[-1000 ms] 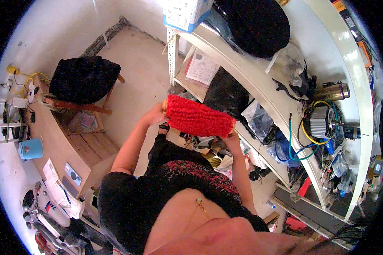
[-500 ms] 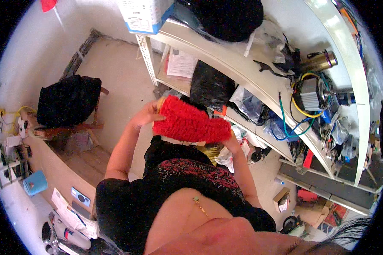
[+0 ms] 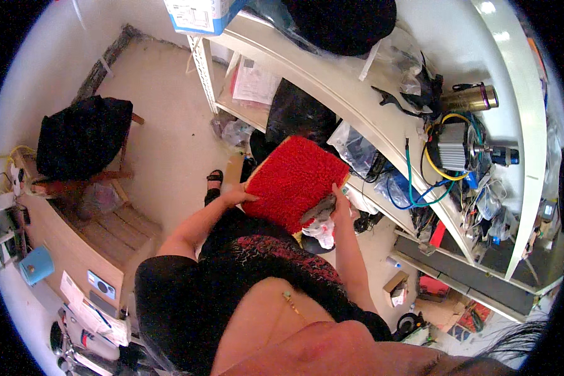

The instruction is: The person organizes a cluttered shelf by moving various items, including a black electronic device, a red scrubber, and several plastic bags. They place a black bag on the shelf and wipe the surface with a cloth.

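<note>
A red, shaggy chenille cloth (image 3: 297,182) is spread out in front of my body, its nubby pile facing up. My left hand (image 3: 237,197) grips its left edge, the fingers tucked partly underneath. At the opposite edge, my right hand (image 3: 340,202) has hold of the right side. A grey patch shows on the cloth beside my right hand. Most of my fingertips are hidden by the cloth.
White shelving (image 3: 332,94) stands ahead and to the right, holding a motor (image 3: 451,150), cables and bags. A black-draped chair (image 3: 84,138) and a wooden desk (image 3: 75,244) stand at left. A small open carton (image 3: 396,288) sits on the floor at right.
The red cloth was bunched into a long roll between my hands; now it is spread into a flat rectangle. My left hand has moved lower, and the view has shifted slightly.
</note>
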Demonstrator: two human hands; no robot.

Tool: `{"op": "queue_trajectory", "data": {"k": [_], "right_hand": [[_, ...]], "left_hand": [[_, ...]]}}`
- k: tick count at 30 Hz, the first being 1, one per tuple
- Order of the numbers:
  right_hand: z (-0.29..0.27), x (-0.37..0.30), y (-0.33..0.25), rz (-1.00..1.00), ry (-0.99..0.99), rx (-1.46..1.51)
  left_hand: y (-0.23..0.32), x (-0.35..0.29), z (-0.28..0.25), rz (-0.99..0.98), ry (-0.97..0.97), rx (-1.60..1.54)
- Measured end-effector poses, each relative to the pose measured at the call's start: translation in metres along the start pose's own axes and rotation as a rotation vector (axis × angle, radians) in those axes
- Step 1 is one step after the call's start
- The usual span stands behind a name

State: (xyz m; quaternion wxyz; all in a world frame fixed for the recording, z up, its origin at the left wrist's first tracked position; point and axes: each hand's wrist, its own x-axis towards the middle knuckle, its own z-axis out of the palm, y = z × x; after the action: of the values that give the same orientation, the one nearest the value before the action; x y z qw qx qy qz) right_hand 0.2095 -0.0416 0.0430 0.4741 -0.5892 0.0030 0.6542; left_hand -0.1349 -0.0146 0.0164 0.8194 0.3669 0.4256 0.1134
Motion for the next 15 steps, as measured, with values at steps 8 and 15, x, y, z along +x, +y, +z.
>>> {"op": "queue_trajectory", "data": {"k": [8,15], "right_hand": [[-0.033,0.004,-0.117,-0.71,0.206,-0.236],[-0.073,0.059,-0.141,-1.008,0.481,-0.913]], "left_hand": [[0.054,0.142,0.103,0.605,-0.086,-0.394],[0.091,0.276,0.149,0.258,0.336,0.019]]}}
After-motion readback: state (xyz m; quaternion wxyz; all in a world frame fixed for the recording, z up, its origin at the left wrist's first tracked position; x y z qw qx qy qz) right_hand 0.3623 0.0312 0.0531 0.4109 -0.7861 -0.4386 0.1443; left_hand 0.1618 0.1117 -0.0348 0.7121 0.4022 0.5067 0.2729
